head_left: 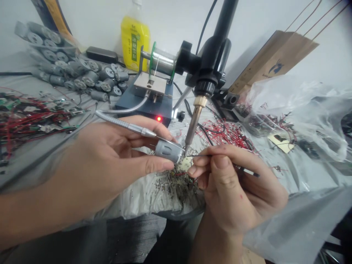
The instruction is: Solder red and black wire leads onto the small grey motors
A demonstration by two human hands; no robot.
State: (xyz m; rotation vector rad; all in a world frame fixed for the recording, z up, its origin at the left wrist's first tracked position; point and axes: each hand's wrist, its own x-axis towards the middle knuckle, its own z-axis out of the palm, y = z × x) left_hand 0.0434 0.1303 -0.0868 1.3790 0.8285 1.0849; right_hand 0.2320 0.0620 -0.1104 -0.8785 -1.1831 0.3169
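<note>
My left hand (pixel 110 161) pinches a small grey cylindrical motor (pixel 168 150) between thumb and fingers, holding it sideways under the tip of a fixed soldering iron (pixel 195 113). My right hand (pixel 233 183) is closed in a pinch on a thin dark wire (pixel 244 171) whose end reaches the motor's terminal end. A flexible metal solder feed tube (pixel 123 124) crosses above my left fingers toward the iron tip. Below both hands lies a heap of solder scraps and cut wire bits (pixel 176 183).
A blue-grey solder feeder (pixel 145 99) with a red light and a solder spool (pixel 162 60) stands behind. Several grey motors (pixel 74 69) are piled at back left, red wires (pixel 27 117) at left, more red wires (pixel 225 132) at right, plastic bags (pixel 297 106), a yellow bottle (pixel 135 40).
</note>
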